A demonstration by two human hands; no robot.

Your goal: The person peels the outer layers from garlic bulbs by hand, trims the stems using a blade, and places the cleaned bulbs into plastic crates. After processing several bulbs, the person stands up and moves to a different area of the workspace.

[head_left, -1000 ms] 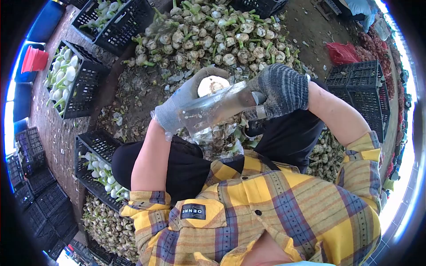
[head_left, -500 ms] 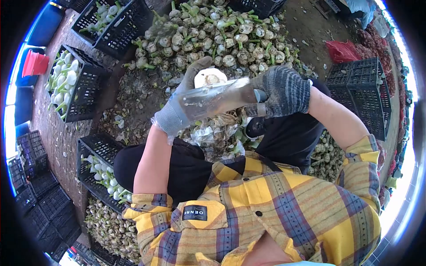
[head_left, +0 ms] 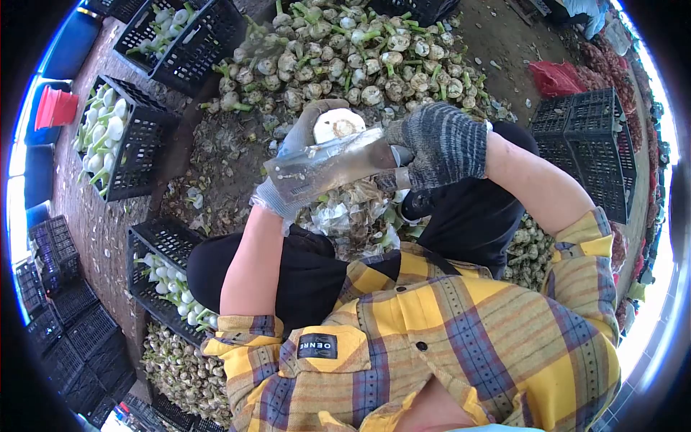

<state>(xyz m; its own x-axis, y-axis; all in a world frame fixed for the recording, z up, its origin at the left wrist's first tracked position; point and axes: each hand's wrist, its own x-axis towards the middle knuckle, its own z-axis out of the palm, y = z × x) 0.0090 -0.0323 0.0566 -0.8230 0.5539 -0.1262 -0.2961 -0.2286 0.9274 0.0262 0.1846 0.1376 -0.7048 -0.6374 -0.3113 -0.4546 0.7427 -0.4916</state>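
My left hand (head_left: 296, 135), in a light glove with a plastic cuff, is closed around a garlic bulb (head_left: 338, 125). The bulb's pale root end faces up and looks trimmed. In a grey striped knit glove, my right hand (head_left: 445, 147) grips the handle of a wide-bladed knife (head_left: 327, 169). Its blade reaches left across the front of the bulb and over my left palm and wrist, hiding part of that hand. Below the blade, peelings and scraps (head_left: 349, 219) lie on the ground between my legs.
A heap of untrimmed garlic (head_left: 338, 61) lies ahead. Black crates (head_left: 140, 147) of cleaned white bulbs stand at the left, with a red bucket (head_left: 55, 108) behind. More black crates (head_left: 586, 147) and a red mesh sack (head_left: 554, 79) are on the right.
My right hand and the knife have moved left, so the blade lies further across my left hand. The garlic bulb stays in my left hand, almost in place.
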